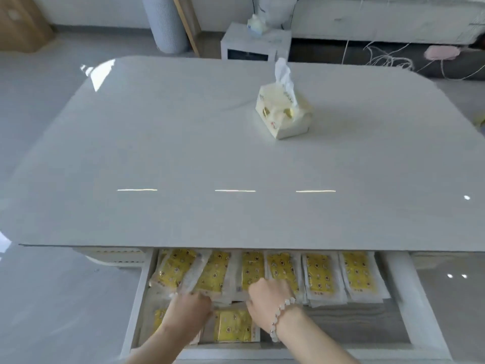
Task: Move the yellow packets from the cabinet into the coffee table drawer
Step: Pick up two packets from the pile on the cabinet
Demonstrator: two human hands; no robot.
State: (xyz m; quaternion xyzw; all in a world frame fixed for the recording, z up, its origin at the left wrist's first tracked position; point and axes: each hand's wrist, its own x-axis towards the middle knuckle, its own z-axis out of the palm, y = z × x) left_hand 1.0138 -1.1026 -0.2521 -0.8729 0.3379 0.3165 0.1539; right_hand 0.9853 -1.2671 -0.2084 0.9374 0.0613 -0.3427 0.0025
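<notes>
While both hands reach down into the pulled-out white coffee table drawer, the flat yellow packets in clear plastic wrap lie directly under and just far of the fingers. Their long axes run near to far. The far row reads as 6 piles side by side. The 2 leftmost piles are tilted and overlapping, while the 4 to the right lie flat and square. Near of that row I count 2 more packets on the left half of the drawer, 1 partly hidden by the left forearm. The near right part shows bare grey floor. The left hand is nearer the tilted piles and appears to grip their near ends, its fingers tucked out of sight beneath them. The right hand, with 1 white beaded bracelet on its wrist, rests bent fingers on the near edge of the middle piles. Whether it pinches a packet I cannot tell. Likely the tilted piles need squaring rightward. On the glossy pale grey table top stands 1 cream tissue pack. No cabinet is identifiable.
</notes>
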